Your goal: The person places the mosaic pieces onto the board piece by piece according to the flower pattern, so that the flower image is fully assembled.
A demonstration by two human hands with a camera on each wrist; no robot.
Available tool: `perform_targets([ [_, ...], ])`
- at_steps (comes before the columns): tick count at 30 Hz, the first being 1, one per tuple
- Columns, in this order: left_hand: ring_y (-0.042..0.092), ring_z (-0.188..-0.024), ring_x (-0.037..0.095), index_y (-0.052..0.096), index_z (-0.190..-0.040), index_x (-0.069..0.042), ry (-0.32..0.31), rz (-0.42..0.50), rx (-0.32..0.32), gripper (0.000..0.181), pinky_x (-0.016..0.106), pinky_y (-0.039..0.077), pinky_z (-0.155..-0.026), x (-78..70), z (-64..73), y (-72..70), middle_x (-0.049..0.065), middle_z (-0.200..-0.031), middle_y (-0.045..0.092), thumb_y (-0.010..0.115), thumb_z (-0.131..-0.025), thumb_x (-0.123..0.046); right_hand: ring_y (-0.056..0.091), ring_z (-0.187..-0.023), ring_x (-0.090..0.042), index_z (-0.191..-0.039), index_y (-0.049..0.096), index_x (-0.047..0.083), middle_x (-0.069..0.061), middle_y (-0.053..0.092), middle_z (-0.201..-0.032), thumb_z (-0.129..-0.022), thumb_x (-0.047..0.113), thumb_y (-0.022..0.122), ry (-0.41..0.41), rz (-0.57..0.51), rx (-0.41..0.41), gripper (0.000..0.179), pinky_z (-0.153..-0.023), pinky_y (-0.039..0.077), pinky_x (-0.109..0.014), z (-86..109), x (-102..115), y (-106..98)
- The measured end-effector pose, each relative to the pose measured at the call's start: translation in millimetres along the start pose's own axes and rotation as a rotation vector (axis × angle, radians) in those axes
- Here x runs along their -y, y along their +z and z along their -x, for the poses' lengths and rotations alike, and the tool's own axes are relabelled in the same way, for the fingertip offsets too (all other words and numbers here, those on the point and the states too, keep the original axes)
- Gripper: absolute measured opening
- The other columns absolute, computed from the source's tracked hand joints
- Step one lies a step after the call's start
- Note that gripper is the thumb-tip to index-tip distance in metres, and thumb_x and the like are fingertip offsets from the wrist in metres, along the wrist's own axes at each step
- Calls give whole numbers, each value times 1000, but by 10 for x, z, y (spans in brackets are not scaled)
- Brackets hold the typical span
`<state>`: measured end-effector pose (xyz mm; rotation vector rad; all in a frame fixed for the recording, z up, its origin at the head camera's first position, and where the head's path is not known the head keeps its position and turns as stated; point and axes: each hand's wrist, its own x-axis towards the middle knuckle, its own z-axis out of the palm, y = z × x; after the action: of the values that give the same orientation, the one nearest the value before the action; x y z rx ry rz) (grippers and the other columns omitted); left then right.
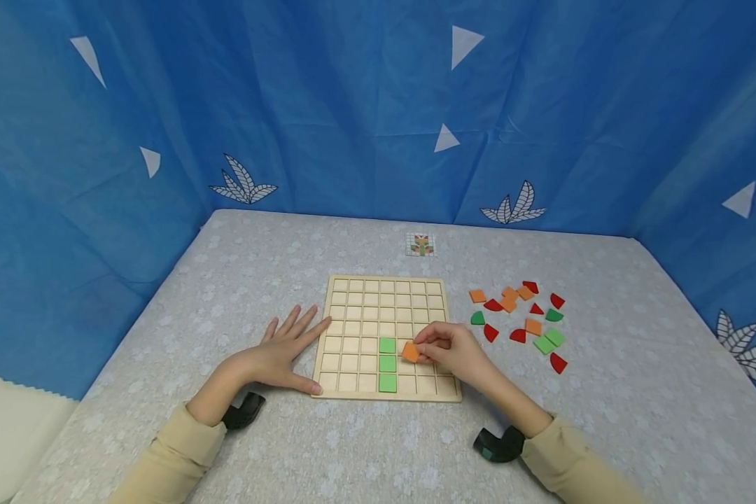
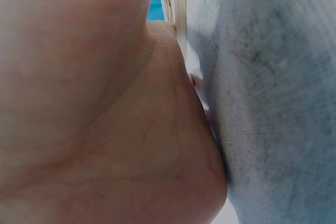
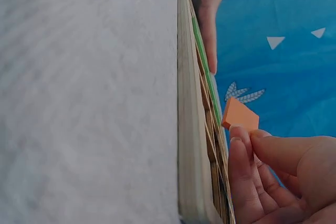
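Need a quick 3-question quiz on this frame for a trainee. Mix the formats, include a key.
1. What is the right hand pinching?

2. How many light green square tiles sit in the wooden grid board?
A) two
B) three
C) five

3. True or false: the small picture card lies between the board and the person.

Key:
1. An orange square tile.
2. B; they line up in one column.
3. False; the small picture card lies beyond the board's far edge.
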<state>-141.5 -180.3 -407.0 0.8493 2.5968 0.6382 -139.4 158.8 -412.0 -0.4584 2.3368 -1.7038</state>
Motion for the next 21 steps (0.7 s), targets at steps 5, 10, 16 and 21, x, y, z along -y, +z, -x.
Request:
perform_targets([
  [5, -14, -136, 40, 13, -151, -10, 1, 0, 0, 112, 63, -10, -100, -3, 1, -6, 18, -154, -5, 70, -70, -63, 66, -70, -20, -90, 67, -2, -9, 67, -82, -86, -4, 64, -48, 74, 16, 4, -60, 54, -30, -2, -10, 32],
  [10, -14, -136, 40, 14, -151, -10, 2, 3, 1, 112, 63, -10, -100, -7, 4, -12, 19, -154, -5, 71, -71, -62, 64, -66, -14, -87, 69, 3, -1, 66, -79, -86, 5, 67, -113, 209, 39, 2, -58, 53, -27, -5, -10, 54],
  [16, -13, -136, 40, 14, -151, -10, 0, 4, 0, 112, 63, -9, -100, -17, 8, -14, 19, -154, -4, 71, -70, -62, 58, -63, -8, -82, 70, 11, 7, 64, -76, -86, 7, 68, -145, 340, 44, 6, -58, 50, -26, 6, 25, 75],
  [21, -13, -136, 40, 14, -151, -9, -1, 2, 0, 112, 63, -9, -100, -24, 11, -18, 19, -154, -4, 71, -71, -61, 57, -67, -7, -81, 71, 12, 10, 64, -78, -84, 6, 70, -156, 372, 30, 7, -61, 49, -26, 14, 33, 81],
])
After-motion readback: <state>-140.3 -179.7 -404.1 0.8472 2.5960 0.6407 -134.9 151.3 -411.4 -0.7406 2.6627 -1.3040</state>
